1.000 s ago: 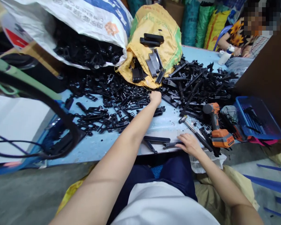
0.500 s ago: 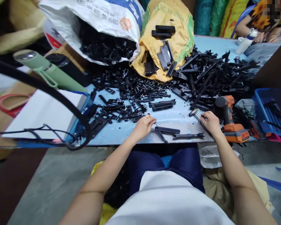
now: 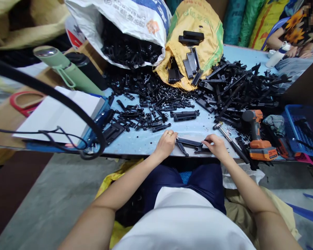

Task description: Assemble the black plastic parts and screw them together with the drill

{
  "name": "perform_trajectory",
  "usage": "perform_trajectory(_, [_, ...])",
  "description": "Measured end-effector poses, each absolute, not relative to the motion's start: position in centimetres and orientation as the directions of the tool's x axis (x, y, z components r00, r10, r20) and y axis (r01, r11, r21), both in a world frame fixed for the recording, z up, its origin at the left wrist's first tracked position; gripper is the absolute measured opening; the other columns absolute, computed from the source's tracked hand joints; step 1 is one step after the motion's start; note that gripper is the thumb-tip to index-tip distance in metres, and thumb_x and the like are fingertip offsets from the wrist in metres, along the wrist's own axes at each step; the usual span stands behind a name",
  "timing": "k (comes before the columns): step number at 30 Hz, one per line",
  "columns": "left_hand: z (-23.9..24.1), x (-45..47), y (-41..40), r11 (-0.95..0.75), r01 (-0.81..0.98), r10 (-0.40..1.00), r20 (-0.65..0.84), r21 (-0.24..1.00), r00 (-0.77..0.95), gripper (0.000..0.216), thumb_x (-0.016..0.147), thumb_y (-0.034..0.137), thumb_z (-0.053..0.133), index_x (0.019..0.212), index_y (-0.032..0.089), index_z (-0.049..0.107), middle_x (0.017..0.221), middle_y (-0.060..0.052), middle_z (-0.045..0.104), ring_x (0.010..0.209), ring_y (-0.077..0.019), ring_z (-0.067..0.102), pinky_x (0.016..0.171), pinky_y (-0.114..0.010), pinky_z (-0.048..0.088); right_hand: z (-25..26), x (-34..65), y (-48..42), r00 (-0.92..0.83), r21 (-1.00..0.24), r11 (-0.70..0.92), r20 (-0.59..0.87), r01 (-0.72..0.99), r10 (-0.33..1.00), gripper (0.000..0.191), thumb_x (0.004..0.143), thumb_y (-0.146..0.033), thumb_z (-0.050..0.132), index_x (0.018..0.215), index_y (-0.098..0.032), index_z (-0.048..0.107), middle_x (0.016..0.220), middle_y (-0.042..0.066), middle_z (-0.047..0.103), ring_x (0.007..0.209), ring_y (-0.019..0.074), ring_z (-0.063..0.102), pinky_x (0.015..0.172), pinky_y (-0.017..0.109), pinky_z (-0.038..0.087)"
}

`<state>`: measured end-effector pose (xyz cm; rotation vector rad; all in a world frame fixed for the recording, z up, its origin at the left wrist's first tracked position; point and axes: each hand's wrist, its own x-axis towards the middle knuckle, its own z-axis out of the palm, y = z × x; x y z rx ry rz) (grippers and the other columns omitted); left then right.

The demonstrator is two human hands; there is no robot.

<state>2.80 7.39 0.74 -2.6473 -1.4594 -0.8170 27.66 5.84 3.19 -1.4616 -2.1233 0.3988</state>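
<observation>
A black hinged plastic part (image 3: 190, 142), made of a long bar and a shorter leg angled below it, lies at the table's front edge. At its left end, my left hand (image 3: 167, 143) is closed in a pinch; whatever sits between the fingertips is too small to make out. My right hand (image 3: 217, 147) pinches the bar's right end between thumb and fingers. Beneath that hand a second slim black part (image 3: 200, 150) lies partly covered. A hammer (image 3: 231, 140) rests on the table to the right, apart from my hand.
Black plastic parts (image 3: 240, 83) are heaped across the back, beside a white sack (image 3: 125, 21) and a yellow sack (image 3: 208, 21). An orange cordless drill (image 3: 262, 149) and a blue basket (image 3: 302, 139) stand right. A black cable arm (image 3: 67, 104) crosses the left. Another person sits far right.
My right hand has let go of the hammer, which now lies on the table, and moved left to the hinged part's bar. My left hand stays by its left end. The view has shifted slightly.
</observation>
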Motion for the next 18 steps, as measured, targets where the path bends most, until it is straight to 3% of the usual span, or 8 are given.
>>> perform_trajectory(4, [0.6, 3.1, 7.1, -0.613, 0.770, 0.756, 0.412, 0.176, 0.508, 0.026, 0.088, 0.007, 0.033, 0.090, 0.013, 0.058, 0.077, -0.010, 0.057, 0.073, -0.0209, 0.053, 0.066, -0.034, 0.048, 3.5, 27.2, 5.4, -0.417, -0.284, 0.482, 0.261, 0.829, 0.870, 0.035, 0.093, -0.035, 0.033, 0.071, -0.018, 0.054, 0.075, 0.007, 0.058, 0.068, 0.0141, 0.053, 0.063, 0.024, 0.042])
perform_trajectory(7, [0.1, 3.2, 7.1, -0.662, 0.724, 0.715, 0.451, 0.191, 0.534, 0.026, 0.090, 0.012, 0.032, 0.099, 0.014, 0.057, 0.081, -0.009, 0.059, 0.077, -0.0201, 0.055, 0.069, -0.034, 0.049, 3.7, 26.9, 5.1, -0.499, -0.202, 0.546, 0.242, 0.813, 0.832, 0.034, 0.094, -0.032, 0.032, 0.073, -0.018, 0.055, 0.080, 0.007, 0.059, 0.070, 0.0133, 0.053, 0.064, 0.022, 0.041])
perform_trajectory(12, [-1.5, 2.8, 7.2, -0.708, 0.676, 0.659, 0.536, 0.204, 0.528, 0.029, 0.092, 0.013, 0.030, 0.107, 0.014, 0.055, 0.078, -0.009, 0.061, 0.074, -0.0182, 0.058, 0.068, -0.033, 0.049, 3.5, 26.9, 4.8, -0.482, -0.213, 0.536, 0.258, 0.817, 0.837, 0.033, 0.094, -0.031, 0.033, 0.076, -0.018, 0.057, 0.082, 0.008, 0.059, 0.072, 0.0133, 0.053, 0.066, 0.023, 0.041])
perform_trajectory(18, [-1.9, 2.3, 7.7, -0.724, 0.674, 0.653, 0.462, 0.147, 0.600, 0.027, 0.093, 0.018, 0.033, 0.101, 0.014, 0.058, 0.076, -0.009, 0.064, 0.074, -0.0190, 0.060, 0.063, -0.032, 0.046, 2.9, 27.4, 5.1, -0.437, -0.259, 0.506, 0.282, 0.823, 0.854, 0.034, 0.094, -0.034, 0.033, 0.075, -0.018, 0.057, 0.081, 0.007, 0.059, 0.072, 0.0137, 0.055, 0.067, 0.023, 0.043])
